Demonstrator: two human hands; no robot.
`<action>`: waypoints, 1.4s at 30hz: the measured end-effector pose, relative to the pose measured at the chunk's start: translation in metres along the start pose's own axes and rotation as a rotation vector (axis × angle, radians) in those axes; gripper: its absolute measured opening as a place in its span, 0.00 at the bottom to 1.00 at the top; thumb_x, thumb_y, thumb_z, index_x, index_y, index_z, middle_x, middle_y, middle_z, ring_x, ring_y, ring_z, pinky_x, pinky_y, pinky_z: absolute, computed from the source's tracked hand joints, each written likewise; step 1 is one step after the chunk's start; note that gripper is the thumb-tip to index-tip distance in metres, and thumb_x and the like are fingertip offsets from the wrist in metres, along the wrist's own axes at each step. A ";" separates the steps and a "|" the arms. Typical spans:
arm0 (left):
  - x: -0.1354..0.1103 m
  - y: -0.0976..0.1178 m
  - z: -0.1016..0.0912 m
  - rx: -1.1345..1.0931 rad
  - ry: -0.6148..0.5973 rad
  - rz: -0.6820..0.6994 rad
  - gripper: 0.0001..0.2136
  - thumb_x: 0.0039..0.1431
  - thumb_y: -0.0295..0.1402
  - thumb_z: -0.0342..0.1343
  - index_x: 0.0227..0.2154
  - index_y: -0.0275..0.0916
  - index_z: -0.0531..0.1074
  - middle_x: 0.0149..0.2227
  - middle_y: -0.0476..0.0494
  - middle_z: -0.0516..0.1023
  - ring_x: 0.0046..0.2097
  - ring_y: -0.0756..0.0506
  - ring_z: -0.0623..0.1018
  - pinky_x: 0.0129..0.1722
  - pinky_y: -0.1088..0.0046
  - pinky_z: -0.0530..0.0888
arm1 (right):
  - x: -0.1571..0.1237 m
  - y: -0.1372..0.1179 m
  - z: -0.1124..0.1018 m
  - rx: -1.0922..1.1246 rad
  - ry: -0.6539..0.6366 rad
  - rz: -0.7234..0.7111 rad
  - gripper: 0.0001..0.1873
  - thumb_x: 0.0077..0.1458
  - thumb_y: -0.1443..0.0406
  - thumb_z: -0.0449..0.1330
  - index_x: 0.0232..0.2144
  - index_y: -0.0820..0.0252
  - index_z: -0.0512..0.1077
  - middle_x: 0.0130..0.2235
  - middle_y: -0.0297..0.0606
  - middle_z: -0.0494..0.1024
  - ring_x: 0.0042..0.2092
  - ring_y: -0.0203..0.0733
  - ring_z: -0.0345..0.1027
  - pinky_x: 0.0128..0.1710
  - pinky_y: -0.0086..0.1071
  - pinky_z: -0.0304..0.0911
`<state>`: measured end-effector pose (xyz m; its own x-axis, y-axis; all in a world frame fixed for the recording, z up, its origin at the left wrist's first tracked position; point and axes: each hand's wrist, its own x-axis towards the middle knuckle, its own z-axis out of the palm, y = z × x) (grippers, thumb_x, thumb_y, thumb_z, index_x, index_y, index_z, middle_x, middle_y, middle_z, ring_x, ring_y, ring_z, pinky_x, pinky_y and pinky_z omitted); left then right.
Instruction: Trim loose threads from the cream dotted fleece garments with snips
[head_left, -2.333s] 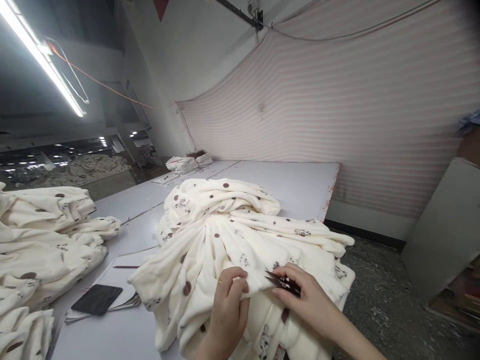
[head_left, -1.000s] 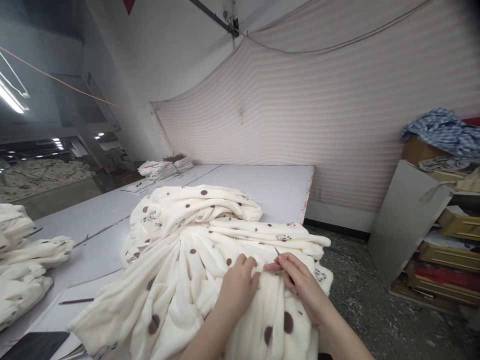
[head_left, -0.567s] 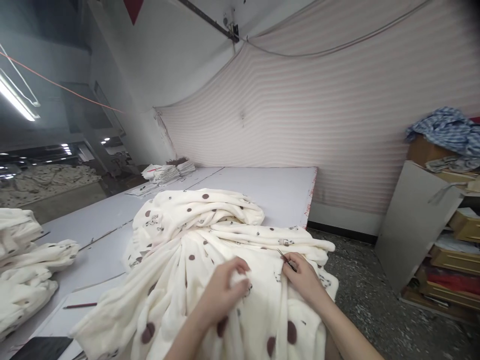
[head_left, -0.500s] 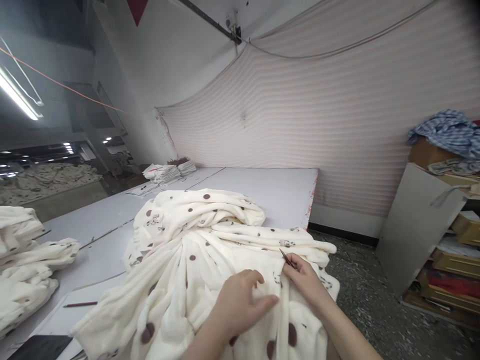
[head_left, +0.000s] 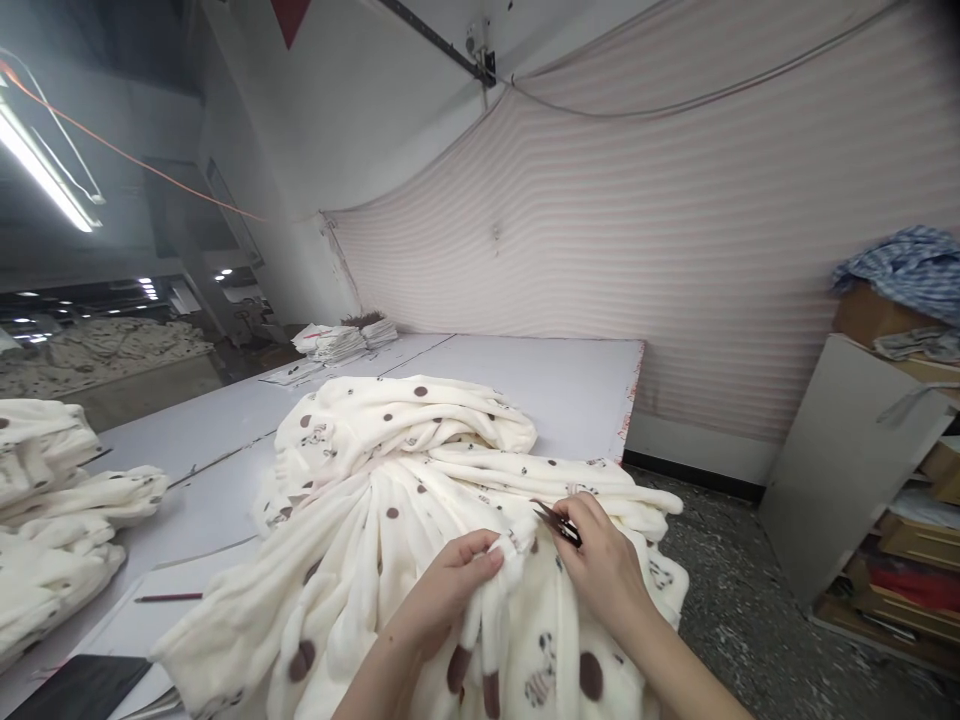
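A cream plush garment point(head_left: 442, 490) with brown dots and small printed animals lies bunched over the near part of the table. My left hand point(head_left: 454, 580) pinches a gathered edge of it, lifted slightly toward the middle. In my right hand point(head_left: 600, 555) is a small pair of dark thread snips point(head_left: 559, 522), whose tips point left, close to the pinched edge. The snips' handles are partly hidden by my fingers. Folds of the same fabric hang below both hands.
More cream dotted fabric point(head_left: 52, 520) is piled at left. A pencil point(head_left: 169, 597) and a black flat item point(head_left: 90, 688) lie on the pale table point(head_left: 570, 370). Stacked white pieces point(head_left: 330, 342) sit farther back. A grey cabinet point(head_left: 847, 470) with drawers stands at right.
My left hand, apart from the cloth with its fingers spread before, now pinches a lifted edge. My right hand has moved slightly left, and the snips point toward that edge.
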<state>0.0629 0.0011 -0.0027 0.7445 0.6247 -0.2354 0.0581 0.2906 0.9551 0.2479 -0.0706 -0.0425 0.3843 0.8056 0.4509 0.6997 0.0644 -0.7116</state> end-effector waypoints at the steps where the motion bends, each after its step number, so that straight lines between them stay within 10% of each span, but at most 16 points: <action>1: -0.001 0.000 -0.003 -0.040 0.003 -0.003 0.12 0.55 0.38 0.57 0.40 0.37 0.75 0.31 0.44 0.78 0.34 0.46 0.76 0.38 0.71 0.69 | 0.000 -0.004 -0.002 0.002 -0.059 0.004 0.06 0.55 0.63 0.53 0.35 0.53 0.69 0.39 0.36 0.73 0.38 0.43 0.69 0.34 0.32 0.63; 7: -0.004 -0.007 -0.012 -0.167 0.035 0.023 0.11 0.54 0.35 0.59 0.39 0.36 0.76 0.31 0.42 0.79 0.35 0.46 0.76 0.39 0.71 0.69 | -0.014 -0.018 -0.016 0.107 -0.284 -0.032 0.15 0.59 0.57 0.53 0.47 0.48 0.70 0.43 0.36 0.74 0.43 0.43 0.70 0.39 0.33 0.66; 30: -0.004 -0.006 -0.007 -0.111 0.018 0.073 0.13 0.54 0.36 0.59 0.40 0.36 0.77 0.35 0.41 0.81 0.39 0.43 0.77 0.43 0.67 0.69 | -0.025 -0.034 -0.008 -0.135 -0.221 -0.143 0.16 0.60 0.59 0.49 0.45 0.49 0.73 0.38 0.37 0.77 0.36 0.46 0.72 0.33 0.35 0.65; 42: -0.004 -0.009 -0.012 -0.168 0.020 0.046 0.11 0.53 0.35 0.60 0.39 0.36 0.77 0.31 0.42 0.80 0.33 0.47 0.76 0.39 0.72 0.70 | -0.024 -0.019 -0.002 0.212 -0.211 0.078 0.17 0.58 0.54 0.53 0.45 0.51 0.73 0.44 0.38 0.76 0.44 0.46 0.70 0.36 0.32 0.67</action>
<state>0.0515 0.0050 -0.0131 0.7304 0.6540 -0.1972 -0.0888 0.3771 0.9219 0.2270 -0.0925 -0.0389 0.2828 0.9159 0.2848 0.5231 0.1016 -0.8462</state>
